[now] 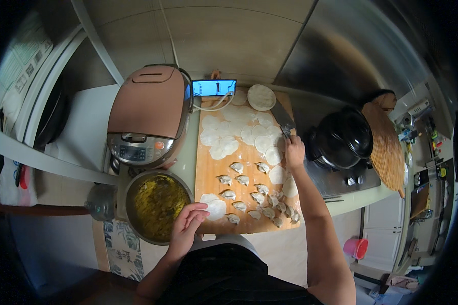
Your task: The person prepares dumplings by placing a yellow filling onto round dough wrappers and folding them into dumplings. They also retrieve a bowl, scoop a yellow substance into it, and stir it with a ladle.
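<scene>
My right hand [295, 151] is closed around the handle of a kitchen knife [282, 116] at the right edge of the wooden board [210, 166]; the blade points away from me. My left hand [188, 224] is held between the metal bowl of yellow-green filling [156, 202] and the board, its fingertips near some round dough wrappers [216, 209]; nothing shows in it. Many flat wrappers [262, 143] overlap on the board's far half. Folded dumplings [242, 180] are spread over the near half. A pale round stack or disc of dough [261, 97] lies by the knife's tip.
A brown rice cooker [149, 103] stands left of the board. Behind the board, a lit phone [213, 87] with a white cable rests on a stand. A black pot [343, 137] sits on the stove at right, beside a round slatted wooden lid [383, 145].
</scene>
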### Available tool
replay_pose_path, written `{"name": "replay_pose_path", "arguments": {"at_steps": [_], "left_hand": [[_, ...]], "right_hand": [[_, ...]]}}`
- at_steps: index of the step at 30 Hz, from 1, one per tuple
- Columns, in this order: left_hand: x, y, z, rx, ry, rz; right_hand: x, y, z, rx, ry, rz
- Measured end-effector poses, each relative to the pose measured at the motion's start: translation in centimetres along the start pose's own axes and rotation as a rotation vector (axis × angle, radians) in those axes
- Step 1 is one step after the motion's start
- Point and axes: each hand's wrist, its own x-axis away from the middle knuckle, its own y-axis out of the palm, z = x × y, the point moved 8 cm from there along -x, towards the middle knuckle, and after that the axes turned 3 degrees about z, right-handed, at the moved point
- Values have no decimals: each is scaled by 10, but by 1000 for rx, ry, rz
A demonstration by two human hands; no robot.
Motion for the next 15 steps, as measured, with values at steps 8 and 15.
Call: {"name": "replay_pose_path", "arguments": {"at_steps": [8, 15], "left_hand": [[-1, -3, -5, 44, 13, -22], [-11, -6, 0, -202, 153, -26]], "right_hand": [[5, 5, 20, -242, 156, 107], [-22, -118, -89, -1034, 269, 52]]}}
